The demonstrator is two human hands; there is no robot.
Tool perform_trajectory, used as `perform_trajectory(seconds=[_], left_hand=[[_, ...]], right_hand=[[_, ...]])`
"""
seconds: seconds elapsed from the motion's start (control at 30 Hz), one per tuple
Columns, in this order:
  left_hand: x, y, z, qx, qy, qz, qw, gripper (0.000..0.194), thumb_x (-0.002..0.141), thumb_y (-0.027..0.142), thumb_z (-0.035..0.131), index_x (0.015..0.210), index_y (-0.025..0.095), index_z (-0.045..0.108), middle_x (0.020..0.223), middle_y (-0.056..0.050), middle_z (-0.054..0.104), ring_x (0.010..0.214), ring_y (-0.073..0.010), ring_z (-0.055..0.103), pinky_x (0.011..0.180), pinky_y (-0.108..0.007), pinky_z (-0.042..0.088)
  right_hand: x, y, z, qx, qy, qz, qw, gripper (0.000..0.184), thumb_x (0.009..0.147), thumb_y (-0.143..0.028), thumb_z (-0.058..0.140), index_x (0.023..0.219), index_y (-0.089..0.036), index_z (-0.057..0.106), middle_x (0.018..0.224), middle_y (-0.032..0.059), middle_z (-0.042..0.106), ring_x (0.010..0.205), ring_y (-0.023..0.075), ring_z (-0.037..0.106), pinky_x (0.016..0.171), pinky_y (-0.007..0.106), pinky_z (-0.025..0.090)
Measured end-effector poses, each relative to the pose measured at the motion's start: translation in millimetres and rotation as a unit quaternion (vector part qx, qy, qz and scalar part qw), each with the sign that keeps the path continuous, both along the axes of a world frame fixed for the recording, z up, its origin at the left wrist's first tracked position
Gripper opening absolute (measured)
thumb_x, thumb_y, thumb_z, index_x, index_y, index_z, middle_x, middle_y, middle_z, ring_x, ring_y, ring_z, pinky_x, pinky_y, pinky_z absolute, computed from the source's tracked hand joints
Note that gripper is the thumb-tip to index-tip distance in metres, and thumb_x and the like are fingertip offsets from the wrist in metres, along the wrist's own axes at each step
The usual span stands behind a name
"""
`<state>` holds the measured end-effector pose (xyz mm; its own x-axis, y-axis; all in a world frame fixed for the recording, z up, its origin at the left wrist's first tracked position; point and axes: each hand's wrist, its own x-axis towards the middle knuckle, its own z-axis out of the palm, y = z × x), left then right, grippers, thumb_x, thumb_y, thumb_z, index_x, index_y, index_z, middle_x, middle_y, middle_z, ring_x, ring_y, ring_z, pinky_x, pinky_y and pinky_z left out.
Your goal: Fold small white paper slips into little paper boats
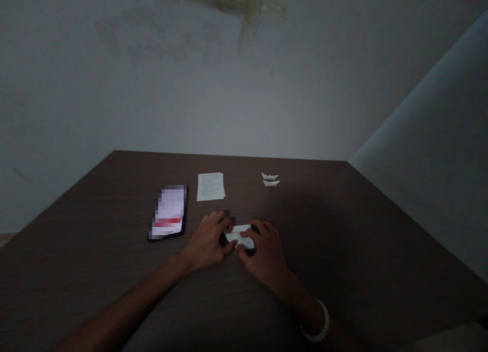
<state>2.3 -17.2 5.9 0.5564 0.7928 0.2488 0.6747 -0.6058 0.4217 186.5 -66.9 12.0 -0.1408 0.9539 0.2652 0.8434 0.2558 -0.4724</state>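
A small piece of folded white paper [244,230] with faint print lies on the table between my two hands. At its left end, my left hand [209,237] has its curled fingers and thumb on the edge. My right hand [265,248] grips the right part, fingers bent over the top and thumb at the near edge. Both hands' fingertips hide portions of the paper. Beyond my right hand, two small folded paper boats [271,184] sit one behind the other.
The dark wooden table [152,296] reaches back to a stained grey wall [229,103]. A stack of printed paper sheets [211,187] lies past my left hand. To the left is a phone [168,212] with a lit, blurred screen. A beaded bracelet [325,321] circles my right wrist.
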Motion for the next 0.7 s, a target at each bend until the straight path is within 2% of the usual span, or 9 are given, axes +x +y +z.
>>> perform_trajectory(seconds=[0.4, 0.7], left_hand=[[2.1, -0.6, 6.7, 0.001, 0.023, -0.002, 1.000, 0.023, 0.076, 0.035, 0.064, 0.089, 0.019, 0.054, 0.097, -0.006, 0.052, 0.092, -0.0259, 0.048, 0.079, -0.039, 0.038], [1.6, -2.1, 5.7, 0.004, 0.028, -0.004, 1.000, 0.021, 0.077, 0.034, 0.062, 0.090, 0.018, 0.054, 0.099, -0.006, 0.051, 0.093, -0.0259, 0.047, 0.079, -0.039, 0.038]], right_hand=[[-0.7, 0.6, -3.2, -0.003, -0.005, 0.004, 1.000, 0.020, 0.075, -0.026, 0.065, 0.095, -0.025, 0.066, 0.117, 0.0062, 0.057, 0.111, 0.0262, 0.049, 0.096, 0.043, 0.037], [-3.5, -0.6, -3.6, 0.003, -0.011, -0.004, 1.000, 0.022, 0.074, -0.024, 0.065, 0.096, -0.024, 0.064, 0.119, 0.0071, 0.056, 0.113, 0.0277, 0.047, 0.098, 0.045, 0.035]])
